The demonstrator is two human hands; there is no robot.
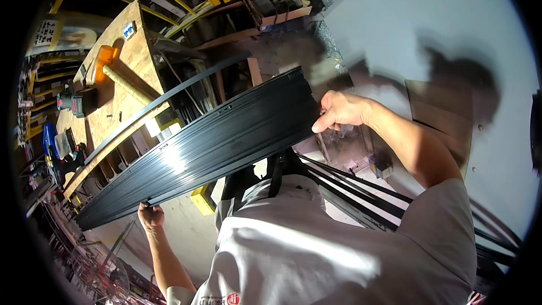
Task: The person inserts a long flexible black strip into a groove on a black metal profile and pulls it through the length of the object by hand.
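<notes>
A long black ribbed metal profile panel (220, 130) slants across in front of me, from the far left up to the right, with a bright glare on its face. My left hand (151, 216) is closed on its lower edge toward the left end. At the right end, my right hand (342, 110) pinches the panel's edge between thumb and fingers. The panel is lifted in front of my body, beside the workbench (97, 121). Whether it also rests on the bench edge, I cannot tell.
On the bench are an orange-headed mallet (105, 59), a cordless drill (70, 103) and a blue tool (49, 144). A dark strip (169, 95) runs along its edge. A carton (285, 5) stands beyond. Black bars (353, 183) lie to my right, near a pale wall (446, 28).
</notes>
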